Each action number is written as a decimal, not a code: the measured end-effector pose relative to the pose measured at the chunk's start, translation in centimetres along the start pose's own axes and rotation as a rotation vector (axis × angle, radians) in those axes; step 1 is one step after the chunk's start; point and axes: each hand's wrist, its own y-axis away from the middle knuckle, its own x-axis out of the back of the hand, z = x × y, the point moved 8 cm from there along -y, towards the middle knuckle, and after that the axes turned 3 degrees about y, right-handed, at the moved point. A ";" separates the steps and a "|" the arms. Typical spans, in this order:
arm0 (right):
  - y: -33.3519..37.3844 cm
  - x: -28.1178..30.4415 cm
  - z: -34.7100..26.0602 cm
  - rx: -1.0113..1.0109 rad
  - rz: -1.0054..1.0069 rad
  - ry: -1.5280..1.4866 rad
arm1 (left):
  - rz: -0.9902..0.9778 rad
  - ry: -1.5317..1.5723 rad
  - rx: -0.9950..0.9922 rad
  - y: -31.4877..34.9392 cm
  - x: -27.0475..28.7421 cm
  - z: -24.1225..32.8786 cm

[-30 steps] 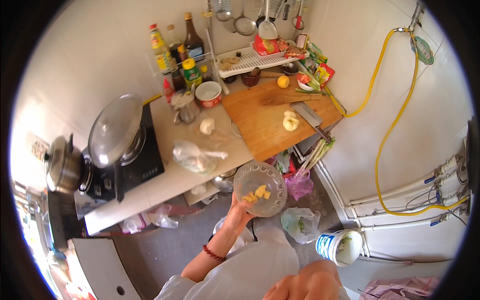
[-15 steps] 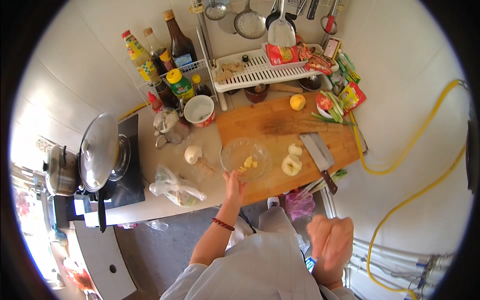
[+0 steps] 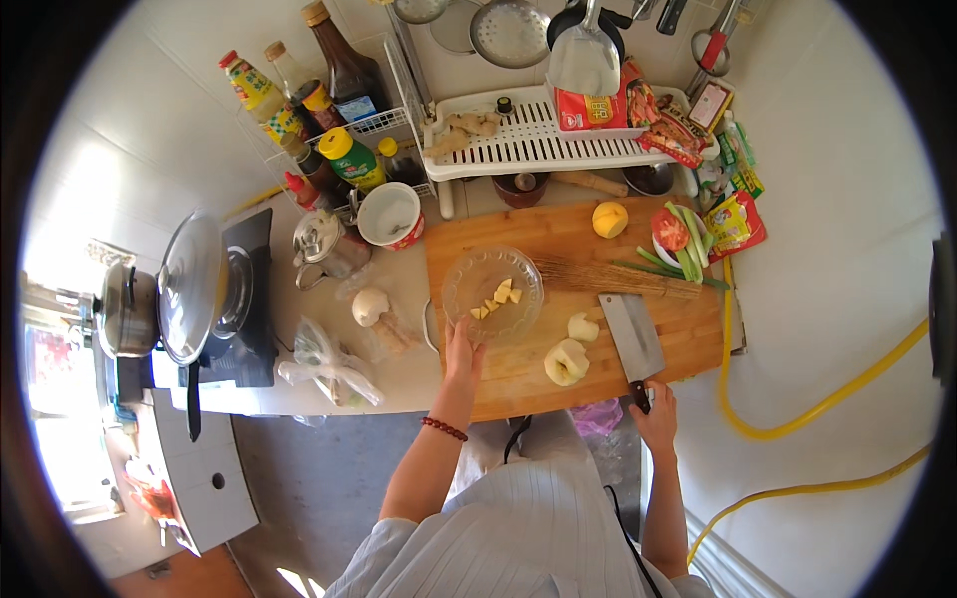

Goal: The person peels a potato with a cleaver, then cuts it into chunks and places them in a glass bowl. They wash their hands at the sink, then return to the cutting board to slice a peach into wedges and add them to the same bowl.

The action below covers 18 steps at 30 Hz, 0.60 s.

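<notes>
Lowered since earlier, my right hand [image 3: 656,417] is meeting the handle of the cleaver [image 3: 632,334], my left hand [image 3: 464,354] touching the bowl [image 3: 534,289] beside pale peeled pieces [image 3: 566,363] on the board [image 3: 488,397], grips unclear; I am judging cutting in hand, requiring a firm hold.

the cleaver [image 3: 632,337] lies right of the bowl [image 3: 518,319].

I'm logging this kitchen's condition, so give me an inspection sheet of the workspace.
Surface: brown wooden chopping board on a pale counter.
Things: round clear bowl holding yellow chunks; wide steel cleaver with dark handle; pale peeled pieces.
Clutter: knotted clear plastic bag, left of the board.
Grips: left hand touches the bowl's rim; right hand at the cleaver's handle.
Cables: thin black cord against the clothing.
Surroundings: yellow hose at right; black cooktop at left.
</notes>
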 end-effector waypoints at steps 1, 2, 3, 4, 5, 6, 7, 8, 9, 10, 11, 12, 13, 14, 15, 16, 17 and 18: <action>-0.3 -0.7 0.1 -0.051 -0.018 -0.028 | -0.029 0.034 -0.029 0.1 -0.2 0.2; -0.4 -1.4 0.1 -0.104 -0.035 -0.057 | -0.059 0.067 -0.057 0.2 -0.3 0.5; -0.6 -1.1 -0.4 -0.173 -0.030 -0.078 | -0.014 0.035 -0.044 0.4 0.4 0.1; -0.8 -1.0 -0.7 -0.178 -0.002 -0.082 | 0.025 0.007 -0.034 1.0 1.4 -0.6; -0.9 -1.0 -0.7 -0.182 0.027 -0.086 | 0.065 -0.021 -0.025 1.6 2.4 -1.2; -1.1 -1.3 -0.8 -0.183 0.047 -0.091 | 0.023 -0.052 0.035 2.3 2.5 -2.5; -1.1 -1.6 -0.8 -0.162 0.069 -0.069 | -0.013 -0.084 0.101 3.5 2.6 -4.5; -1.4 -1.9 -0.7 -0.139 0.090 -0.048 | -0.049 -0.113 0.168 4.5 2.4 -6.4; -1.6 -2.1 -0.7 -0.114 0.110 -0.030 | -0.089 -0.162 0.230 5.8 1.3 -7.7; -1.8 -2.3 -0.5 -0.129 0.107 -0.043 | -0.136 -0.211 0.282 7.4 -0.4 -8.2; -2.0 -2.5 -0.2 -0.145 0.104 -0.055 | -0.183 -0.260 0.334 8.8 -2.0 -8.7; -1.9 -2.5 -0.1 -0.160 0.098 -0.073 | -0.159 -0.341 0.316 9.5 -3.1 -8.3; -1.9 -2.4 0.0 -0.168 0.103 -0.077 | -0.139 -0.424 0.299 9.7 -4.3 -7.7; -1.8 -2.3 0.1 -0.177 0.109 -0.080 | -0.119 -0.507 0.282 9.8 -5.1 -7.8; -1.8 -2.2 0.2 -0.184 0.117 -0.087 | -0.130 -0.631 0.140 9.6 -5.8 -7.8; -1.8 -2.0 0.0 -0.198 0.091 -0.081 | -0.140 -0.749 0.000 9.1 -6.4 -8.6; -1.6 -1.8 -0.2 -0.213 0.065 -0.075 | -0.149 -0.865 -0.142 8.6 -6.8 -9.2; -1.4 -1.3 -0.1 -0.233 0.042 -0.061 | -0.126 -0.922 -0.257 8.1 -7.3 -9.8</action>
